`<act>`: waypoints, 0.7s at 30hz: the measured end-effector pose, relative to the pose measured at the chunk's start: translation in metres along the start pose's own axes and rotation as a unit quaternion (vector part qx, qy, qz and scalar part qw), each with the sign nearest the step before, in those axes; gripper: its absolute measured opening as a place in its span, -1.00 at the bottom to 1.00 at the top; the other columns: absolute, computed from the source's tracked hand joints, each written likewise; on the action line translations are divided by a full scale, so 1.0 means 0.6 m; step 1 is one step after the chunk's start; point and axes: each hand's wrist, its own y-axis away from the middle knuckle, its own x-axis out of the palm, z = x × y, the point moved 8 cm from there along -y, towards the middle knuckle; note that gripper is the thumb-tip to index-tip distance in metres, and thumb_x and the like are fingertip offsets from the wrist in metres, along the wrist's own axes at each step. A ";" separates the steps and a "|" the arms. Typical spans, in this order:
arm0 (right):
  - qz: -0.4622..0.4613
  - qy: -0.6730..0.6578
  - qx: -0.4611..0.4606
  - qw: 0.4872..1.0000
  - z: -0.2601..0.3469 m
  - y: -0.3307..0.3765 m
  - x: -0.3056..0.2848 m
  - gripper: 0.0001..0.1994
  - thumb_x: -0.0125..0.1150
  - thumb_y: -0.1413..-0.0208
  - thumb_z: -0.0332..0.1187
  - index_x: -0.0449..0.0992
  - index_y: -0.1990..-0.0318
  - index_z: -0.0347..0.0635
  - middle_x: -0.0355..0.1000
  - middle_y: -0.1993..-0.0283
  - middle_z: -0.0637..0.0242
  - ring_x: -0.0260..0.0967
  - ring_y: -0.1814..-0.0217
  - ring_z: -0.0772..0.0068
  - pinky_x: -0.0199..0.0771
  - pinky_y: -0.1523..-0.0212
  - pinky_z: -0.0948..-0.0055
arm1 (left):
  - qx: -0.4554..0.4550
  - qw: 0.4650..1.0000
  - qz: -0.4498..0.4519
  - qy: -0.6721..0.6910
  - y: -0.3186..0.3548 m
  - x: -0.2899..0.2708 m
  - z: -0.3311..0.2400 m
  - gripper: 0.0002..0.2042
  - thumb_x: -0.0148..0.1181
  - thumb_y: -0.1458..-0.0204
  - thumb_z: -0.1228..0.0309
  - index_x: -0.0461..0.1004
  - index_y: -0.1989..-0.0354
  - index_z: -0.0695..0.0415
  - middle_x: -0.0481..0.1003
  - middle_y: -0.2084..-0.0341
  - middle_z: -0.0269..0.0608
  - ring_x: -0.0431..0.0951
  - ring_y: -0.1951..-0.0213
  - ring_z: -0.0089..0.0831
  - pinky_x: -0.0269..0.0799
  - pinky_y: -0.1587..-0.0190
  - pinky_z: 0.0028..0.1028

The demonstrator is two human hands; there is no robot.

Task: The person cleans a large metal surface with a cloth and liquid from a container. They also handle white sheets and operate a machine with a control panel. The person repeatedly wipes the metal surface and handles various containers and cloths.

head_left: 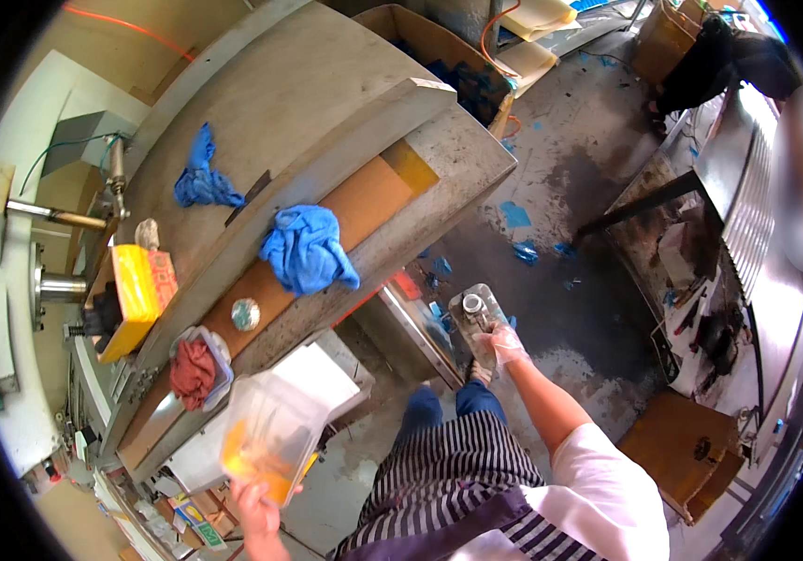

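My left hand (259,512), at the lower left, is closed on the near end of a translucent plastic container (282,411). Something orange shows through its lower part. My right hand (506,346), in a thin clear glove, grips a rectangular grey can or bottle (478,313) with a round neck at its top. I cannot tell whether this is metal or clear plastic. It is held out over the floor, right of the workbench. Near my left hand, a red rag (194,372) lies in a small plastic tub (221,383) on the bench edge.
On the grey metal workbench (317,70) lie two blue rags (308,251), a small round lidded thing (245,314) and a yellow box (136,297). Blue scraps (515,215) litter the floor. A cardboard box (682,449) and a metal machine (747,234) stand at right; a dark-clothed person (733,61) is beyond.
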 end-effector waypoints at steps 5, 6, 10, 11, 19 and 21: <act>-0.011 0.033 0.024 0.999 -0.135 -0.214 0.098 -0.61 0.36 0.11 -0.21 0.60 0.15 -0.28 0.56 0.25 0.08 0.53 0.19 0.21 0.48 0.15 0.26 | -0.019 0.997 -0.016 0.072 0.012 -0.037 -0.004 -0.53 0.09 -0.04 0.55 0.27 -0.18 0.31 0.42 -0.03 0.17 0.52 0.02 0.05 0.54 0.03 -0.14; -0.014 0.030 0.041 0.999 -0.155 -0.243 0.115 -0.61 0.36 0.11 -0.19 0.60 0.15 -0.27 0.56 0.23 0.08 0.53 0.17 0.21 0.48 0.14 0.27 | -0.024 0.997 -0.022 0.068 0.009 -0.038 -0.005 -0.52 0.09 -0.03 0.54 0.27 -0.19 0.30 0.42 -0.03 0.17 0.52 0.02 0.05 0.55 0.05 -0.14; -0.042 0.186 0.065 0.979 -0.149 -0.308 0.129 -0.63 0.35 0.09 -0.18 0.64 0.11 -0.12 0.58 0.12 0.07 0.53 0.01 0.09 0.48 -0.01 0.23 | -0.039 0.997 -0.043 0.042 -0.019 -0.022 0.002 -0.48 0.09 0.00 0.53 0.25 -0.21 0.27 0.42 -0.02 0.15 0.53 0.03 0.05 0.57 0.11 -0.12; -0.048 0.206 0.059 0.976 -0.156 -0.320 0.138 -0.65 0.32 0.07 -0.20 0.64 0.09 -0.05 0.57 0.08 0.09 0.50 -0.04 0.08 0.45 -0.05 0.25 | -0.044 0.997 -0.049 0.034 -0.019 -0.020 0.003 -0.47 0.09 0.01 0.52 0.24 -0.21 0.27 0.42 -0.02 0.14 0.53 0.03 0.05 0.58 0.12 -0.12; 0.047 0.228 0.099 0.967 -0.262 -0.415 0.183 -0.59 0.44 0.13 -0.26 0.63 0.06 -0.13 0.53 -0.03 0.05 0.43 -0.19 0.10 0.42 -0.16 0.25 | -0.078 0.994 -0.072 -0.012 -0.050 -0.011 0.003 -0.40 0.08 0.08 0.49 0.20 -0.25 0.21 0.43 -0.01 0.10 0.54 0.05 0.05 0.63 0.24 -0.08; 0.017 0.169 0.074 0.983 -0.241 -0.395 0.173 -0.50 0.47 0.16 -0.26 0.57 -0.02 -0.16 0.53 0.01 -0.03 0.43 -0.16 0.04 0.44 -0.14 0.25 | -0.076 0.994 -0.077 -0.019 -0.049 -0.015 0.011 -0.38 0.08 0.09 0.49 0.19 -0.26 0.20 0.43 -0.01 0.09 0.54 0.05 0.05 0.64 0.27 -0.07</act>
